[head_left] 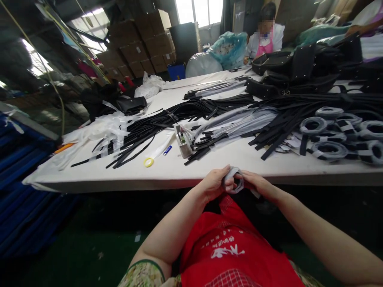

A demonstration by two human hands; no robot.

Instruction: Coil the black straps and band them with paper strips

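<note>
A strap coiled into a ring, wrapped in greyish plastic (232,173), is held between my two hands at the table's front edge. My left hand (214,183) is closed on the coil's left side, with fingers reaching into its hole. On the other side my right hand (257,184) has its fingers closed against the coil. A short loose end of the wrapped strap (255,193) hangs below the right hand. Similar wrapped coils (329,150) are piled on the table to the right. Long black straps (167,115) and plastic-wrapped straps (239,121) lie beyond my hands.
A tape dispenser (183,142), a blue lighter (168,150) and a yellow tape ring (148,162) sit on the white-covered table (125,177). Crumpled clear plastic (110,127) lies left. Black bags (284,71) are heaped at the back right, near another person (265,38).
</note>
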